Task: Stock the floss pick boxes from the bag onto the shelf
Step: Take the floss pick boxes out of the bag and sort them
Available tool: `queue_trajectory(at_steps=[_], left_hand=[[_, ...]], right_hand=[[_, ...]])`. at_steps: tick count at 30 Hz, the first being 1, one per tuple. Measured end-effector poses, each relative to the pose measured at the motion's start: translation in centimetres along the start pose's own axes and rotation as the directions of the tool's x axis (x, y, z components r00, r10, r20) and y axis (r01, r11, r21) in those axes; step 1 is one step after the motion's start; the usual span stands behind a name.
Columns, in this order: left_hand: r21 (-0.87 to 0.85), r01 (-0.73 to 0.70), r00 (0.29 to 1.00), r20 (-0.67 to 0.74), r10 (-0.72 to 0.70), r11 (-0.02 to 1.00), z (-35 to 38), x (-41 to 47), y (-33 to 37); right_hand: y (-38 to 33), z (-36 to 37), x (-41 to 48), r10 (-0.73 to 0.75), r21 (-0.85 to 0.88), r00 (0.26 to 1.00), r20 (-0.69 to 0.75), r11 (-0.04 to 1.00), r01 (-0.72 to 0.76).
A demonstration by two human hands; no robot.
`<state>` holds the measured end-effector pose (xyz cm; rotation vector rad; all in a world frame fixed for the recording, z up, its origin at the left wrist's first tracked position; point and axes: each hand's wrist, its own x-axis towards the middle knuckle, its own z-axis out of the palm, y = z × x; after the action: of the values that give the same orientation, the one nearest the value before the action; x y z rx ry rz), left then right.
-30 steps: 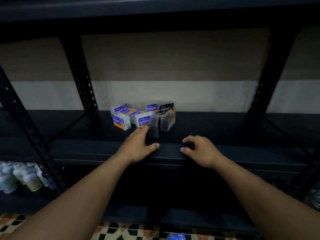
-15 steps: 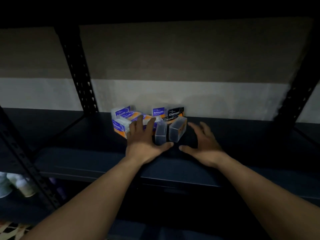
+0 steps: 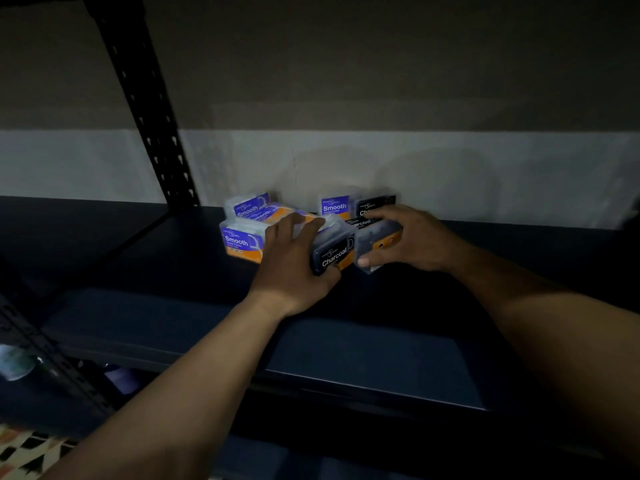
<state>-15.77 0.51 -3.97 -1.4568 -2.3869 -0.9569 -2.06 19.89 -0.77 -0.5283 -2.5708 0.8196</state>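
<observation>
The left hand (image 3: 294, 261) grips a Charcoal box (image 3: 334, 252) and the right hand (image 3: 412, 240) clasps the darker box (image 3: 375, 244) beside it, both near the middle of the shelf (image 3: 138, 271). They sit just in front of the Smooth boxes (image 3: 242, 237) clustered by the wall. To do this step well, the person should probably turn each box label-forward and press it snug against its neighbours without toppling the back row.
</observation>
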Motion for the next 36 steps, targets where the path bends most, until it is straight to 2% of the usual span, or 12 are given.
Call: queue_trajectory(at_steps=[5,10,12,17,20,23,26,36], left_hand=[[-0.104,0.017,1.0,-0.002,-0.017,0.994,0.2,0.2,-0.3],[-0.109,0.011,1.0,-0.023,-0.014,0.994,0.0,0.2,-0.2],[-0.106,0.005,0.999,-0.035,-0.009,0.994,0.0,0.2,-0.2],[-0.12,0.016,0.999,-0.041,-0.021,0.993,0.0,0.1,-0.5],[-0.131,0.01,0.999,-0.043,-0.016,0.991,0.0,0.1,-0.6],[-0.131,0.005,0.999,-0.045,-0.011,0.991,0.0,0.2,-0.6],[-0.101,-0.019,0.999,-0.049,0.014,0.995,0.1,0.3,-0.7],[0.053,-0.049,0.999,0.016,0.049,0.997,0.0,-0.2,-0.2]], right_hand=[[0.2,0.0,0.3,0.003,0.047,0.999,0.035,0.999,-0.004],[0.7,-0.9,0.1,-0.032,-0.097,0.989,0.143,0.994,0.046],[0.9,-1.0,-0.2,-0.055,-0.147,0.991,0.122,0.986,0.073],[1.8,-0.5,-0.4,-0.074,-0.016,0.997,-0.025,0.997,0.074],[2.3,0.1,0.2,-0.008,0.2,1.0,0.001,0.98,0.008],[2.8,0.5,0.5,0.016,0.29,0.999,0.038,0.957,-0.027],[2.7,0.5,0.4,0.008,0.304,0.998,0.059,0.952,-0.025],[1.5,-0.3,-4.5,0.059,0.167,0.998,0.003,0.984,-0.058]])
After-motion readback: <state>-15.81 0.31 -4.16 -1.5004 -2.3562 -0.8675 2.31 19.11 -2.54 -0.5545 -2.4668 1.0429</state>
